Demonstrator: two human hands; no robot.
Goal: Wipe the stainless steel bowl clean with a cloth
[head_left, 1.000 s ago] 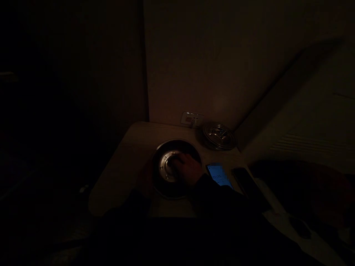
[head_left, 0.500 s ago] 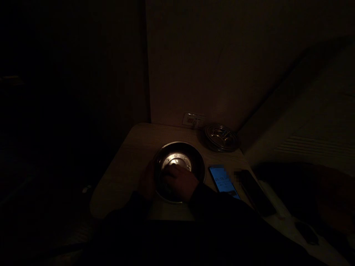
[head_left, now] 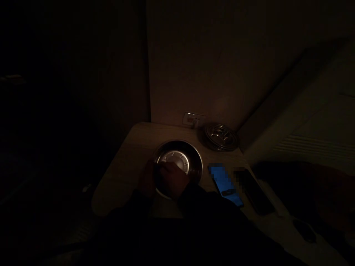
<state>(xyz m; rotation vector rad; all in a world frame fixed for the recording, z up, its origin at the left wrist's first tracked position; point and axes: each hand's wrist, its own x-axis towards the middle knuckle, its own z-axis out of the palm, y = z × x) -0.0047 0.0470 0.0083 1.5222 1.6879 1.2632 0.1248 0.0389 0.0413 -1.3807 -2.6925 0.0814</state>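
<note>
A round shiny metal bowl stands on the small wooden table, its inner bottom catching the light. My left hand grips the bowl's left side at the rim; the fingers are dim. Inside the bowl, my right hand reaches toward the left inner wall with its fingers curled together. Darkness hides what those fingers hold, if anything. Both sleeves are dark.
A stack of metal plates sits at the back right of the table, by a wall socket. To the right lie a lit phone, a dark flat object and a small dark oval object. The room is very dark.
My right hand has moved left inside the bowl, toward its left wall. The bowl has shifted slightly left, and my left hand stays at its side.
</note>
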